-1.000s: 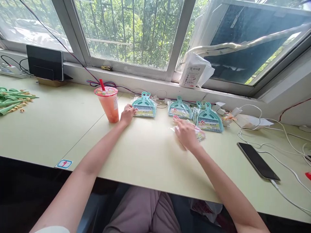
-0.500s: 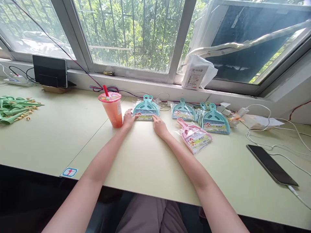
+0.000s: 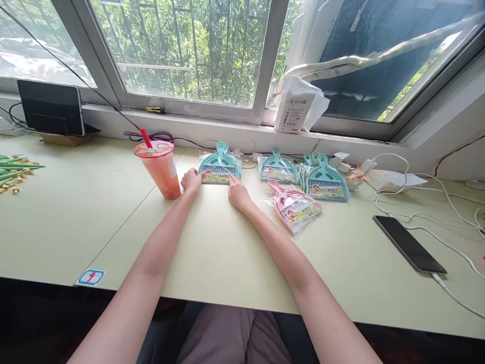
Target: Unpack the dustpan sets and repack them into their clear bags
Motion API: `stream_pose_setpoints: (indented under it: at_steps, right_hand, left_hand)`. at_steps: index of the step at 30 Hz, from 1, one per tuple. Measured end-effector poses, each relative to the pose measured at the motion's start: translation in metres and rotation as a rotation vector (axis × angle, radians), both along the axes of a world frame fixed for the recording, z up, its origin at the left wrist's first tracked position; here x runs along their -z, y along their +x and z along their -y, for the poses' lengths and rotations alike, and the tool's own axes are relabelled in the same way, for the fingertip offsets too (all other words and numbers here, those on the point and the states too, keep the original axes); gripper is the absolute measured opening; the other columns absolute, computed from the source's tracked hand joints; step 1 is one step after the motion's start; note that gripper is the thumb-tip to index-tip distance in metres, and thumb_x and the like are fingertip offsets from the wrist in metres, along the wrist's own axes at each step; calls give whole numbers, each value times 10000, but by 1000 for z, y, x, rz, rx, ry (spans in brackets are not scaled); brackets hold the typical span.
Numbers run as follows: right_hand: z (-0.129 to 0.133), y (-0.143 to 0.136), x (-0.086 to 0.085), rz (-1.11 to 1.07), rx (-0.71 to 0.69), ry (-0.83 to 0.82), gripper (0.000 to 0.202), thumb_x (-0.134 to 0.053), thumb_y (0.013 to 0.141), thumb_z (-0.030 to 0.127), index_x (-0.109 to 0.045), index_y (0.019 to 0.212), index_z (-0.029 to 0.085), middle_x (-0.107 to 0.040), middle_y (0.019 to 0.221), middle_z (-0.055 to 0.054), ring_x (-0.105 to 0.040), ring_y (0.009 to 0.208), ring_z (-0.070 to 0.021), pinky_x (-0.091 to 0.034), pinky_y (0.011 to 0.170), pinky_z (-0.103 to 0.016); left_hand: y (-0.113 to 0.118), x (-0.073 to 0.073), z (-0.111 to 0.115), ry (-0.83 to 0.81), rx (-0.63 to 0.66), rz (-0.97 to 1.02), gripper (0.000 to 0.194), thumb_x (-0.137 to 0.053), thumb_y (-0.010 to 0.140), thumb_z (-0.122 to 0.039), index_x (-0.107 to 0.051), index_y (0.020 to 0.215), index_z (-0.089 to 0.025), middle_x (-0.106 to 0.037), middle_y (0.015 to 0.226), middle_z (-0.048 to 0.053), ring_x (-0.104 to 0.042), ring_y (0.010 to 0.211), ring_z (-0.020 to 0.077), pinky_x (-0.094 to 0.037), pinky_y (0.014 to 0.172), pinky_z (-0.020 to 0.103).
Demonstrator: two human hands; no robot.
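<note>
A teal mini dustpan and brush set (image 3: 220, 161) in clear plastic lies near the back of the table, with at least one more handle showing just behind its own. My left hand (image 3: 192, 181) is closed on its left lower corner, thumb at the front edge. On the opposite corner, my right hand (image 3: 238, 193) grips with fingers at the edge. Close to my left hand stands a plastic cup of orange-pink drink (image 3: 161, 174) with a red straw. To the right lie a pink dustpan set (image 3: 297, 208), a teal set (image 3: 279, 168) and a teal pile (image 3: 326, 179).
A phone (image 3: 409, 243) on a white charging cable lies at the right. Green artificial stems (image 3: 17, 169) are at the left edge, below a tablet (image 3: 51, 108) on a stand. A white packet (image 3: 297, 108) leans against the window; wires run along the sill.
The handles at the dustpan set between my hands were side by side and now nearly overlap. Both hands stay at its corners. My view has turned slightly right.
</note>
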State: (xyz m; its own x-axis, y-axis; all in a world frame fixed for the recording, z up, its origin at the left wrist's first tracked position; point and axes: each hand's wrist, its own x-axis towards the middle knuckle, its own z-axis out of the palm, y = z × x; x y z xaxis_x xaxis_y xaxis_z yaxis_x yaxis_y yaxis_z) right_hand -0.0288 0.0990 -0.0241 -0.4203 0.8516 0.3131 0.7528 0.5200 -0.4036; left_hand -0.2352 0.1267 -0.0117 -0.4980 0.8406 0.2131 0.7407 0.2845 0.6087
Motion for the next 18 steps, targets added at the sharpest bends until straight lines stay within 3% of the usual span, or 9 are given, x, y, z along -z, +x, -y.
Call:
stream_pose_setpoints:
  at_steps: [3,6,8,12,14,18]
  right_hand:
    - [2,-3,-1,7,20,-1,613,-381,840,-6,-370,1452,-20,-378,1517,-254,-367,1418,-299,-329,1159,-426]
    - [5,-7,-4,25,48,-26,597,-361,841,-21,-352,1433,-92,-349,1518,-291,-359,1412,-323,-346,1141,-422]
    - [7,-9,-6,30,56,-33,596,-355,841,-22,-340,1430,-112,-332,1522,-302,-340,1418,-333,-349,1135,-430]
    - [7,-8,-6,1,62,-54,614,-370,842,-3,-349,1454,-38,-332,1537,-270,-328,1428,-320,-355,1128,-465]
    - [7,-8,-5,-10,60,-72,629,-373,836,1,-340,1464,-25,-324,1543,-264,-327,1430,-313,-346,1134,-469]
    - [16,-6,-14,-50,29,-39,686,-337,826,-13,-262,1508,12,-322,1559,-208,-294,1451,-256,-311,1160,-409]
  left_hand:
    - [9,-6,2,-41,-49,15,334,-623,821,-500,-600,932,-186,-660,1101,216,-589,1083,384,-441,844,462]
    - [28,-8,12,199,-46,-202,391,-574,873,-377,-535,1176,-133,-519,1328,254,-461,1253,395,-389,956,491]
    - [42,-7,17,316,131,-381,349,-503,910,-295,-506,1226,-147,-486,1362,224,-437,1271,366,-354,1005,483]
    - [58,2,17,191,674,-484,196,-406,930,-215,-582,1012,-189,-597,1065,142,-535,1083,296,-397,973,416]
    - [58,8,11,165,727,-452,196,-392,920,-198,-584,965,-191,-583,1029,133,-529,1049,288,-397,984,415]
    - [51,15,1,175,658,-367,219,-403,884,-175,-573,1021,-194,-563,1065,121,-512,1047,285,-374,1017,444]
